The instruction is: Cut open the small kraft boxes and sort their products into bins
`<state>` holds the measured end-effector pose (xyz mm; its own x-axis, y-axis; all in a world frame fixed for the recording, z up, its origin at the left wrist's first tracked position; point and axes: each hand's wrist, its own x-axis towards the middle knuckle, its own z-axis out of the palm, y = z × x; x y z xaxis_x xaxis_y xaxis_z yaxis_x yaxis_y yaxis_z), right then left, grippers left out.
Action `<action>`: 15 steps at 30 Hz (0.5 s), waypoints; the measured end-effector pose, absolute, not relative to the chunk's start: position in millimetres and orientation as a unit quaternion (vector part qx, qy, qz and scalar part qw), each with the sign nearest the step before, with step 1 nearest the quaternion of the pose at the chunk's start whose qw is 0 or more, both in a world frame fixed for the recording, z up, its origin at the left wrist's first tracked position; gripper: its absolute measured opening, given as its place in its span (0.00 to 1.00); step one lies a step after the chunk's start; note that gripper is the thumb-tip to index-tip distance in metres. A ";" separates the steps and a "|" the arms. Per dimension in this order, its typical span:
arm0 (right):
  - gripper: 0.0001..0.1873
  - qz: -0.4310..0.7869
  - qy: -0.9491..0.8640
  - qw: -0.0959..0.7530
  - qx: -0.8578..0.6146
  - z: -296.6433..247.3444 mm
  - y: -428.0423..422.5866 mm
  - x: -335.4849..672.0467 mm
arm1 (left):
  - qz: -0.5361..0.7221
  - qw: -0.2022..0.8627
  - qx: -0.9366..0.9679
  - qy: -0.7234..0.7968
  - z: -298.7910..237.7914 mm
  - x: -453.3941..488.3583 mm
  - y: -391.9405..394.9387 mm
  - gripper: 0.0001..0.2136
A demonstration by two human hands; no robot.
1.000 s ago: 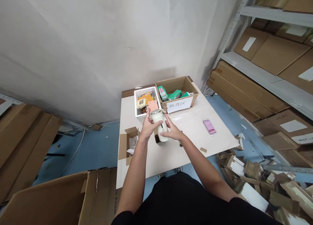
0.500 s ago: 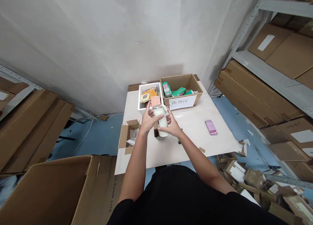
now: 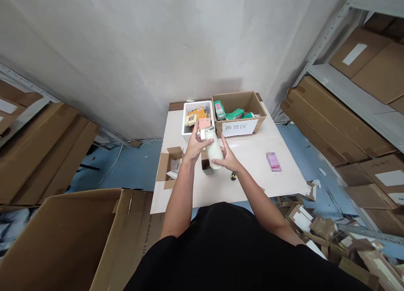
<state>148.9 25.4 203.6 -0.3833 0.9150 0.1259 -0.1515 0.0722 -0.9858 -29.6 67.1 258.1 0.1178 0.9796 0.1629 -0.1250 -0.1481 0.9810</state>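
Note:
A white insulated bottle (image 3: 213, 150) with a silvery top is held tilted above the table, its lid end toward the upper left. My left hand (image 3: 196, 146) grips its upper part, thumb across the front. Around its lower right side curls my right hand (image 3: 229, 158), thumb near the base. Just beneath the bottle stands a small open brown and green box (image 3: 207, 169), partly covered by it. An opened cardboard carton (image 3: 162, 167) with white paper inside lies left of my left hand. A small black and yellow object (image 3: 233, 176) rests beside my right wrist.
At the table's back are a white foam box (image 3: 186, 126) of small packets and a cardboard box (image 3: 260, 121) holding green boxes. A blurred pink item (image 3: 273, 161) lies on the right of the table (image 3: 252, 156). A large open carton (image 3: 118, 223) stands lower left; shelves flank both sides.
Between my hands the bottle has turned: its strap loop no longer shows on the right, and its top leans further left. The camera view has shifted slightly.

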 end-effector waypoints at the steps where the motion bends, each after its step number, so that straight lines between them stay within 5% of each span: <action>1: 0.75 0.597 -0.571 0.451 -0.338 203.3 24.3 148.5 | 0.533 0.518 0.538 0.399 256.9 -29.8 66.7 0.63; 15: 0.75 0.498 -0.578 0.440 -0.473 195.7 11.8 133.2 | 0.497 0.523 0.508 0.470 235.3 -34.8 57.6 0.68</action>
